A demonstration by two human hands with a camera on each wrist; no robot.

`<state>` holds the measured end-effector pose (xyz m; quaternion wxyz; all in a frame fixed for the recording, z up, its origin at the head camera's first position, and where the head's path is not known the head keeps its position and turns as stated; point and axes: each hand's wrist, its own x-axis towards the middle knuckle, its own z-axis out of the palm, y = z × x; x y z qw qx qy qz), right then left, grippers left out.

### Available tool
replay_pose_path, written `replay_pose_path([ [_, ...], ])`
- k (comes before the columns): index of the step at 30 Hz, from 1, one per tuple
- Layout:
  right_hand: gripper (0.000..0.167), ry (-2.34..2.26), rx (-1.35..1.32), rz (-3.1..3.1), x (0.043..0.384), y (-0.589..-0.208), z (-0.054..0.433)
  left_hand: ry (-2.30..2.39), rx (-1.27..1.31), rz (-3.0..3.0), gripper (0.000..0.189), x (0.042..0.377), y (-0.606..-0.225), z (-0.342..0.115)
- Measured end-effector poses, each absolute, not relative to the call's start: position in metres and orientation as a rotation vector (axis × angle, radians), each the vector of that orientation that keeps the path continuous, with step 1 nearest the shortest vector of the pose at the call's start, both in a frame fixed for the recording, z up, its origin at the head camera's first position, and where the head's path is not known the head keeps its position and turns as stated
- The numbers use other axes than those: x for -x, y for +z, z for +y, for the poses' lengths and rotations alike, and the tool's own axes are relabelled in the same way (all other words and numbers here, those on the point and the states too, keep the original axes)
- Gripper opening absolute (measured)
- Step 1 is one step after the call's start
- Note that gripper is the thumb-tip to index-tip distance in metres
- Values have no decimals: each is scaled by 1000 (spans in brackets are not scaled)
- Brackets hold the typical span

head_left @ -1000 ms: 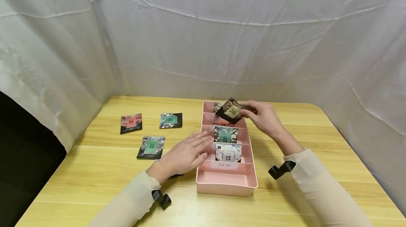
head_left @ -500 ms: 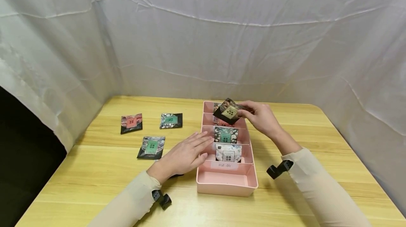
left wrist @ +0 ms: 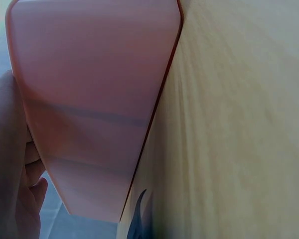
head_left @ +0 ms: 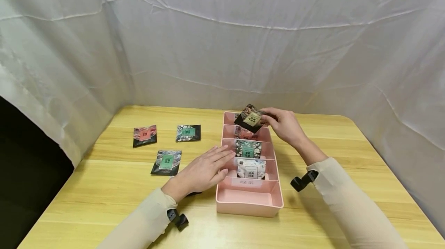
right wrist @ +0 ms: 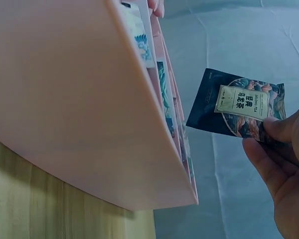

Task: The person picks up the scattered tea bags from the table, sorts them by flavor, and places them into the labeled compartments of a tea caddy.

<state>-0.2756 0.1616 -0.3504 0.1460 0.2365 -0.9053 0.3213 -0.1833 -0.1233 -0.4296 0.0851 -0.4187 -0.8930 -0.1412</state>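
My right hand (head_left: 286, 124) pinches a dark oolong tea sachet (head_left: 251, 119) with a yellow label, held tilted above the far compartments of the pink divided box (head_left: 249, 207). In the right wrist view, thumb and fingers grip one edge of that oolong tea sachet (right wrist: 239, 105). The left hand (head_left: 203, 169) rests with straight fingers on the box's left rim. Inside the box stand a white sachet (head_left: 251, 169), a green-labelled sachet (head_left: 248, 149) and a red sachet (head_left: 246, 133). Another sachet in the farthest compartment is mostly hidden behind the held one.
Left of the box, a red-labelled sachet (head_left: 144, 136) and two green-labelled sachets, one nearer (head_left: 166, 162) and one farther (head_left: 188, 133), lie on the wooden table (head_left: 104, 202). Something dark is partly hidden under the left hand. Pale curtains (head_left: 222, 48) surround the table.
My right hand has shifted slightly away from me with the oolong tea sachet, toward the farthest compartment, uncovering more of the red sachet. The left hand has stayed on the box's rim.
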Motion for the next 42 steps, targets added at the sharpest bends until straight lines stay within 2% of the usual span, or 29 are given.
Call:
replay_pose_path([
  [26,23,851,-570,-2597,309,-351,152,-405,1244,-2672,53,183,-431,-124],
  [42,26,742,-589,-2749,326,-371,149,-368,1250,-2670,53,183,-430,-124],
])
